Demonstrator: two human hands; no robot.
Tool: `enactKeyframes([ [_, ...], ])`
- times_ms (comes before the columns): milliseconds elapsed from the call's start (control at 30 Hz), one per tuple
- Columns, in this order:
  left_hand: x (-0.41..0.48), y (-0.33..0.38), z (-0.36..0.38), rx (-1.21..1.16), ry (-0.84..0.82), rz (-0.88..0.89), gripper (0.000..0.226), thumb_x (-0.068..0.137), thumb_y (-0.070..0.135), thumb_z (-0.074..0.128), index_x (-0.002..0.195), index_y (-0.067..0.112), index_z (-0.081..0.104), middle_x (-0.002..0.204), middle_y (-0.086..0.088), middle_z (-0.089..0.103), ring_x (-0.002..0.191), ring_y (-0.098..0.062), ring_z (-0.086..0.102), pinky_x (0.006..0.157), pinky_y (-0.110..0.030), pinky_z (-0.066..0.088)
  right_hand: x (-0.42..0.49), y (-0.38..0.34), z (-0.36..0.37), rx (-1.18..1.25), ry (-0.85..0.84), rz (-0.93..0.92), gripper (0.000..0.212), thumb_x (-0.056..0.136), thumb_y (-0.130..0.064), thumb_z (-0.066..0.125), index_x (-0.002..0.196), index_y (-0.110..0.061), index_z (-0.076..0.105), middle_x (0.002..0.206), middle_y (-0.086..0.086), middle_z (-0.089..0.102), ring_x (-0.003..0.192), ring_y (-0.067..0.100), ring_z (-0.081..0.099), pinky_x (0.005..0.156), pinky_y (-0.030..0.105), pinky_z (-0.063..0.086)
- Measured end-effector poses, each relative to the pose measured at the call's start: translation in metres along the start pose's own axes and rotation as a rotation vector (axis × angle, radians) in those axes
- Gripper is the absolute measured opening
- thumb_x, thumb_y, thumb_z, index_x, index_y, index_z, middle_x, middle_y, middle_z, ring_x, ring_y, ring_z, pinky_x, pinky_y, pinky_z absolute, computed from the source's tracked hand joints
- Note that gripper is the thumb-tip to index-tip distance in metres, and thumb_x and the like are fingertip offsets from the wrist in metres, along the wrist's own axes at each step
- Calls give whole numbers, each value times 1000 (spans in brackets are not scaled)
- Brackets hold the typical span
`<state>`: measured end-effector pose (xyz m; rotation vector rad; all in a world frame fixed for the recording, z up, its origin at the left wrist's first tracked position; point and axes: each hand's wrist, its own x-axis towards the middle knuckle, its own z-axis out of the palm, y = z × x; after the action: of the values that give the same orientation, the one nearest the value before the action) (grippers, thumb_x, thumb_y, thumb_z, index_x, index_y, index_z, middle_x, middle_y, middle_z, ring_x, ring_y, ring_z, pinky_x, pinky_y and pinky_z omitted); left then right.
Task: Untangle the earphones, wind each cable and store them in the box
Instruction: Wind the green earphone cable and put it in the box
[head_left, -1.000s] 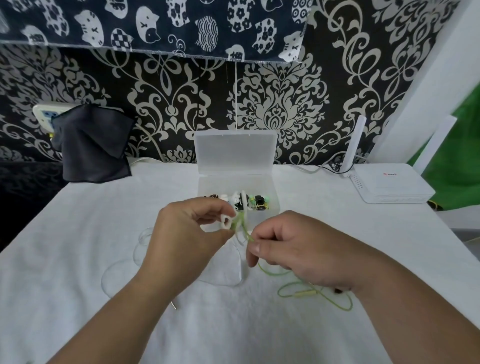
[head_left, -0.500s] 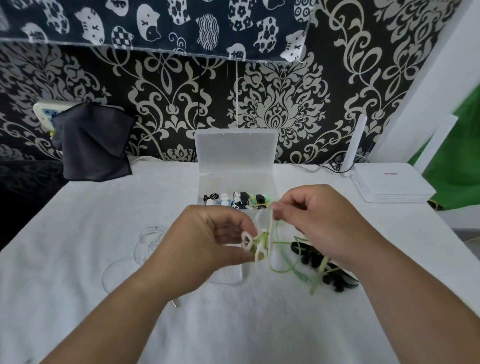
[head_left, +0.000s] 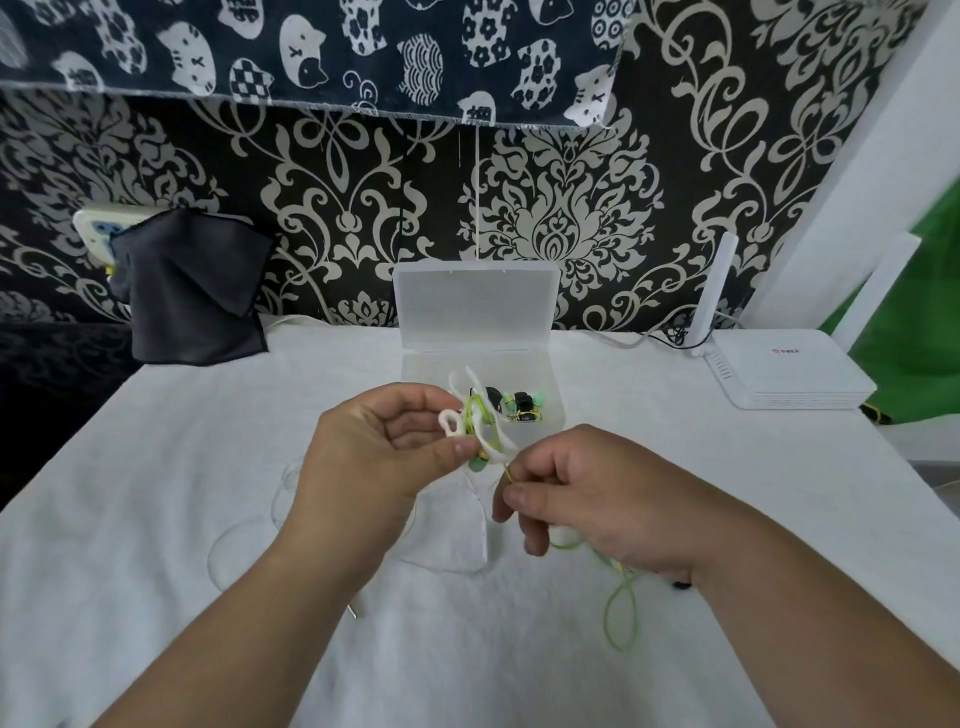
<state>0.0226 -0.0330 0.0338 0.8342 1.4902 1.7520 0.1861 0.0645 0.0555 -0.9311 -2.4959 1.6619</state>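
Note:
My left hand (head_left: 382, 457) pinches a white winder (head_left: 470, 418) with green earphone cable wrapped round it, held above the table in front of the box. My right hand (head_left: 592, 499) pinches the green cable (head_left: 621, 603) just right of the winder; the loose rest trails down under that hand onto the cloth in a loop. The clear plastic box (head_left: 545, 374) stands open behind my hands, lid upright, with black and green earphone pieces (head_left: 519, 402) inside. A thin white cable (head_left: 234, 540) lies in loops on the cloth under my left hand.
A white cloth (head_left: 156, 467) covers the table. A white router (head_left: 795, 369) with an upright antenna sits at the back right. A dark cloth (head_left: 192, 291) hangs at the back left. A small black piece (head_left: 681, 585) shows beside my right wrist.
My right hand came down from beside the box to below and right of the winder, drawing the green cable with it. My left hand rose slightly toward the box. The black earphones are now hidden.

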Motion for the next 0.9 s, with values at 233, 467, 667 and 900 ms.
enactKeyframes([
  [233,-3,-3,1,577,70,232,32,67,3,87,81,28,73,80,11,73,80,-7,69,79,-15,53,-8,-9,-2,-31,39,-11,18,98,-28,60,86,-21,73,68,0,74,71,22,67,82,46,51],
  [467,-9,-3,3,981,-184,448,27,70,10,87,82,30,73,79,19,67,76,11,54,66,-1,36,-7,-8,-12,-354,309,-70,21,90,-28,67,73,-17,72,69,-2,69,51,7,55,54,25,48],
  [667,-11,0,5,893,-338,301,27,75,14,84,83,37,73,88,24,70,92,7,61,71,-4,40,-8,-3,-21,-451,420,-119,10,84,-29,74,75,-33,72,81,-16,64,78,-4,57,62,11,37],
  [900,-9,6,1,414,-453,51,34,69,-11,81,79,21,76,82,5,75,81,-12,72,80,-20,55,-5,2,-29,20,352,-139,14,90,-10,69,83,-21,75,74,-7,72,71,3,65,70,19,48],
])
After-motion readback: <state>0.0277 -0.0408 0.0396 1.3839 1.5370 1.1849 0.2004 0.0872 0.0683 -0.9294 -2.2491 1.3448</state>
